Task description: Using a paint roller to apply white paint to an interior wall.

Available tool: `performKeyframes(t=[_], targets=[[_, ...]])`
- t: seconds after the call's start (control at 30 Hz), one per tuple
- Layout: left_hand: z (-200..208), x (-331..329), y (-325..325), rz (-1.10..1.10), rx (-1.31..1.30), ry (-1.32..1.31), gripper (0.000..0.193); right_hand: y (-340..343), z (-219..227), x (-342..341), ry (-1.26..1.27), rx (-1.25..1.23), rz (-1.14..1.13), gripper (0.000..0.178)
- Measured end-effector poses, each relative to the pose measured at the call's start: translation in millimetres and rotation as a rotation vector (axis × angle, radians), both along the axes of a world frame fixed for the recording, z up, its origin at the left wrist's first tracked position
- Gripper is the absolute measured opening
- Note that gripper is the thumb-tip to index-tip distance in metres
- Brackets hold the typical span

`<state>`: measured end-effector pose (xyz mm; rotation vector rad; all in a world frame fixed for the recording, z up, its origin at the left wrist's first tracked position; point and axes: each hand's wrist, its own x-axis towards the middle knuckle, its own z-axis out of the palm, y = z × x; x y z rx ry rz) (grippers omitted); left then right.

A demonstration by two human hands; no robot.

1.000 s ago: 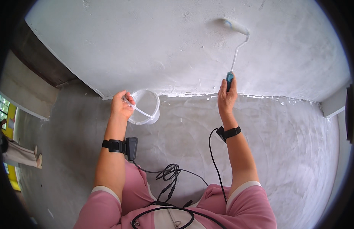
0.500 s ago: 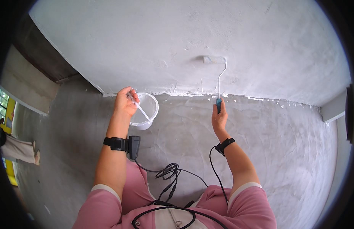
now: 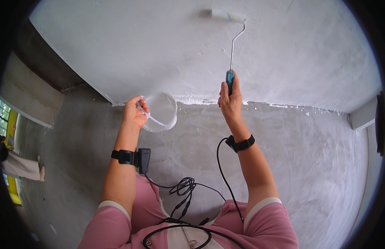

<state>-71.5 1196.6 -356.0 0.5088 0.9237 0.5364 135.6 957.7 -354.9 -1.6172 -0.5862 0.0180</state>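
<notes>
My right hand is closed round the teal handle of a paint roller. Its white sleeve lies against the grey wall, well above the wall's foot, and a bent metal rod joins it to the handle. With my left hand I grip the pale handle of a white plastic bucket. The bucket hangs tilted beside that hand, close to the foot of the wall, its mouth partly turned toward me. What lies at its bottom I cannot make out clearly.
The grey wall meets the smooth grey floor along a line of white splashes. Black cables run from both wrist straps to my lap. At the far left, a person's light trouser leg shows near a yellow frame.
My right hand has pushed the roller up the wall and slightly left. The bucket has swung a little up and right beside my left hand, which has barely moved.
</notes>
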Motion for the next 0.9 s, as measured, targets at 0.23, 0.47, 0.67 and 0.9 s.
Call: performKeyframes(t=[0.23,0.47,0.67,0.9], targets=[[2,1,-1,-0.005,0.009,0.012,0.011,-36,-112,-12,-0.196,-0.188,-0.145,0.032],[3,0,-4,-0.033,0.059,-0.012,0.011,-47,-134,-25,0.015,-0.402,-0.107,0.025],[2,2,-3,-0.048,0.044,-0.004,0.012,-10,-59,-16,-0.032,-0.258,-0.118,0.027],[1,1,-4,-0.075,0.03,0.024,0.013,3,-62,-13,0.031,-0.195,-0.087,0.023]])
